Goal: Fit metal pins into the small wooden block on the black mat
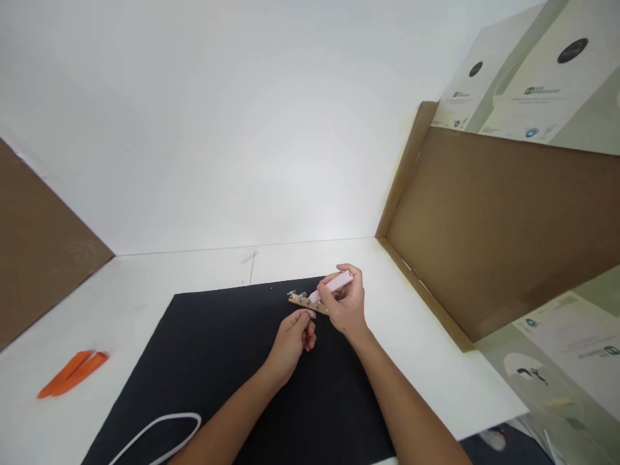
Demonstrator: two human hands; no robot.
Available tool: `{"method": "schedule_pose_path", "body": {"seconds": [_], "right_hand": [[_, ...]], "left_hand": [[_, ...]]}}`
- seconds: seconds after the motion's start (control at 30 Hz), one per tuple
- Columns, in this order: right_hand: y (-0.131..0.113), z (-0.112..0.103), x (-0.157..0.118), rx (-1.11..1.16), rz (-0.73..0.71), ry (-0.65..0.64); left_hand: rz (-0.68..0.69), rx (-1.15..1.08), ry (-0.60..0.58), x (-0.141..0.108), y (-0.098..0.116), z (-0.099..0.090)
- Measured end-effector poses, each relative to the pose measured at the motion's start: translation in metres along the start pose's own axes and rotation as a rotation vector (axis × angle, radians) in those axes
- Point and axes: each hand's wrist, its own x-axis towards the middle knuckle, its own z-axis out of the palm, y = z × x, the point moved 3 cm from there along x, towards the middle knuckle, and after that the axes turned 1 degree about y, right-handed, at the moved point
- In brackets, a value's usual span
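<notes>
My right hand (346,300) is closed round a slim, blocky pale pink tool (340,281) whose kind I cannot make out. Its lower end points down to the left, at a narrow tan strip (295,299). Several small metal pieces, like hooks or screws, stick up along that strip, which lies near the far edge of a black mat (217,349). Just in front of the strip, my left hand (293,339) is closed in a pinch. A small pale piece (311,314) shows at its fingertips, too small to name. My right hand hides the strip's right end.
Two orange strip-like pieces (72,374) lie on the white table (140,310) at the left. A white cable (169,417) loops over the mat near my left forearm. Brown cardboard panels stand left and right (504,226), with a white wall (242,129) behind.
</notes>
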Motion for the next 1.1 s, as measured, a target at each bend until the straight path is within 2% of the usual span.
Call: {"method": "schedule_pose_path", "body": {"seconds": [0.13, 0.37, 0.63, 0.93, 1.1], "right_hand": [[0.0005, -0.0013, -0.0006, -0.051, -0.012, -0.024], [0.0022, -0.0002, -0.0013, 0.019, 0.018, -0.064], [0.0031, 0.0019, -0.0026, -0.125, -0.039, -0.104], [0.0098, -0.0004, -0.0034, 0.006, 0.018, -0.117], [0.0089, -0.0002, -0.0041, -0.049, -0.071, -0.087]], "left_hand": [[-0.005, -0.006, 0.000, 0.0005, -0.0011, -0.0008], [-0.003, -0.015, -0.004, 0.0004, -0.0015, -0.0009], [0.012, -0.003, -0.017, -0.0009, -0.0013, -0.0009], [0.012, 0.007, -0.027, 0.0006, -0.0032, -0.0020], [0.014, 0.008, -0.034, 0.0008, -0.0030, -0.0021]]}}
